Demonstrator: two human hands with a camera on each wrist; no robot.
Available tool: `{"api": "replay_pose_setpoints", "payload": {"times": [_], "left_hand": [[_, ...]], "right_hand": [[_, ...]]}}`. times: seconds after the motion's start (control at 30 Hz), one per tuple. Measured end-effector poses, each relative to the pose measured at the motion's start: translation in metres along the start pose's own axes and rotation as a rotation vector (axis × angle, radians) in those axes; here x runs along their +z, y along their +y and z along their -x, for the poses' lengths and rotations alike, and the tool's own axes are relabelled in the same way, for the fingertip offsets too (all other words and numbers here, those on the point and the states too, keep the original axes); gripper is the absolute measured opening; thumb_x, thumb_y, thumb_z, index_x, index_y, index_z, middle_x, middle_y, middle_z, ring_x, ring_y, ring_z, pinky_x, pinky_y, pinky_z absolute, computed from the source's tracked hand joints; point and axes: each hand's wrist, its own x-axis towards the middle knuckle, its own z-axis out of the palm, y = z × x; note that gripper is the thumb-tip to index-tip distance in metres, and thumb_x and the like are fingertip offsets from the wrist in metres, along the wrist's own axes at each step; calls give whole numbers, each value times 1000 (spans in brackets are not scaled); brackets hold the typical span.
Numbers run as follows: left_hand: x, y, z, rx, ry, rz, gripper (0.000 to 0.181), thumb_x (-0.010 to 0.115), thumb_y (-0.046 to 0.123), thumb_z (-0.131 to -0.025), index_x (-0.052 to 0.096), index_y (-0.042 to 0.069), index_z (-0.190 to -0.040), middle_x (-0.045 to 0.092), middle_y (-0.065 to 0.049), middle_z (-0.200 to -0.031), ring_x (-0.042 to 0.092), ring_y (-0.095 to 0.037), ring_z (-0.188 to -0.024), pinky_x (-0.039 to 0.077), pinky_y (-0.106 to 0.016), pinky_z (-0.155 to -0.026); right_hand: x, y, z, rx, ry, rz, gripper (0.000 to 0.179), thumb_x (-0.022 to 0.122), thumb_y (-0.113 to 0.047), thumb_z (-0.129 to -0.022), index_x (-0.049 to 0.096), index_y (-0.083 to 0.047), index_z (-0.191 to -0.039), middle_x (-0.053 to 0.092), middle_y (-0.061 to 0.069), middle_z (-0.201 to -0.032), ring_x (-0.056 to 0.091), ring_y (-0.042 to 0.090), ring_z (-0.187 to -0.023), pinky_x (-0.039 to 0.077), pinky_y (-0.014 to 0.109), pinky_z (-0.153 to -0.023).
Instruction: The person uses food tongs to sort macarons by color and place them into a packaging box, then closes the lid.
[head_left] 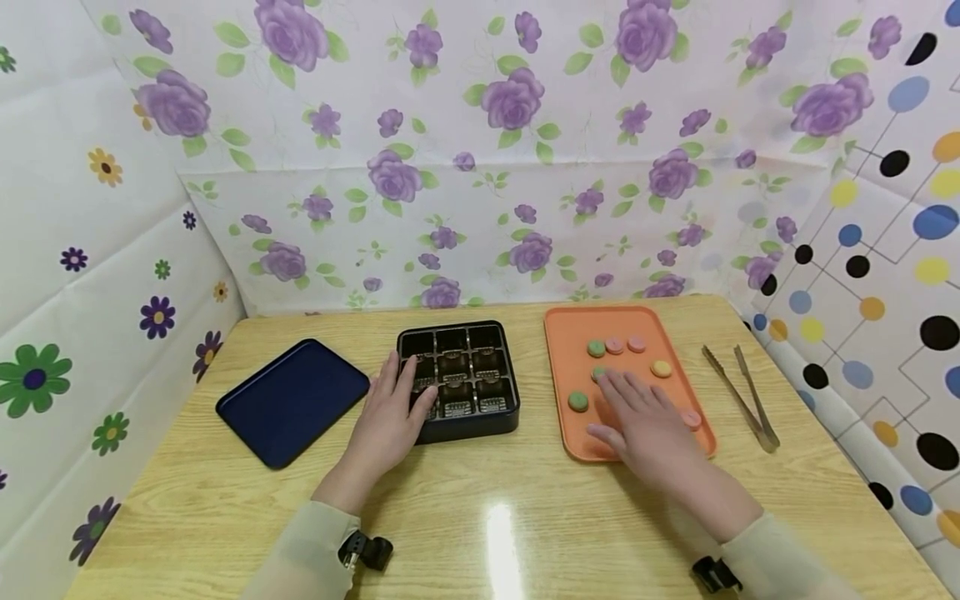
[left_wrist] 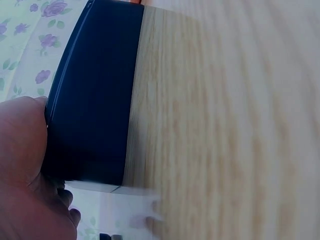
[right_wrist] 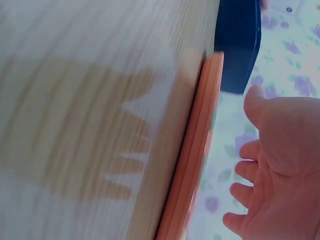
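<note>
A black box [head_left: 468, 427] divided into several compartments stands mid-table. My left hand [head_left: 384, 421] is at its left side, fingers fairly straight and spread, with thumb and forefinger over the near left compartments. In the left wrist view, the thumb lies along the rim of the dark box [left_wrist: 97, 95]. To the right is an orange tray [head_left: 592, 448] carrying green macarons [head_left: 578, 402], pink macarons [head_left: 636, 344] and a yellow macaron [head_left: 662, 368]. Over the tray's near half, my right hand [head_left: 651, 429] spreads relaxed fingers and holds nothing; it hides part of the tray and overlaps a green macaron.
At the left lies a dark blue rectangular tray [head_left: 294, 402], close to my left hand. Metal tongs [head_left: 742, 400] rest on the wooden table [head_left: 450, 517] right of the orange tray, their arms spread apart. Flowered cloth [head_left: 480, 225] stands behind the table, with patterned sheets at both sides.
</note>
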Motion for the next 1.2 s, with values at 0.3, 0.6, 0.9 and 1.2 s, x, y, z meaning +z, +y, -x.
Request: {"api": "replay_pose_setpoints", "payload": {"times": [0.3, 0.6, 0.9, 1.2], "left_hand": [[-1, -1, 0, 0, -16, 18, 82, 39, 60, -118, 13, 13, -179, -10, -15, -184, -1, -42, -169, 8, -66, -132], [1, 0, -1, 20, -5, 17, 80, 39, 58, -119, 15, 10, -179, -6, -18, -184, 2, -43, -169, 8, -65, -133], [4, 1, -4, 23, -5, 34, 81, 38, 59, -119, 15, 9, -179, -6, -17, -184, 1, -42, -169, 7, -65, -133], [5, 1, -5, 36, 1, 29, 81, 37, 59, -119, 15, 8, -178, -3, -20, -184, 1, -41, -169, 7, -65, -133]], "right_hand": [[-18, 38, 12, 105, 1, 12, 84, 54, -54, -116, 29, 3, -173, 23, 27, -178, 20, 51, -163, 13, 70, -130], [-23, 76, 27, 156, 46, 12, 87, 55, -54, -116, 26, 7, -172, 22, 33, -176, 22, 56, -160, 12, 73, -129], [-23, 116, 38, 213, 74, 43, 88, 53, -52, -117, 24, 12, -170, 25, 40, -171, 26, 63, -154, 23, 80, -120], [-21, 146, 47, 253, 127, 89, 88, 56, -48, -116, 28, 19, -165, 31, 46, -164, 33, 67, -147, 30, 80, -116]]}}
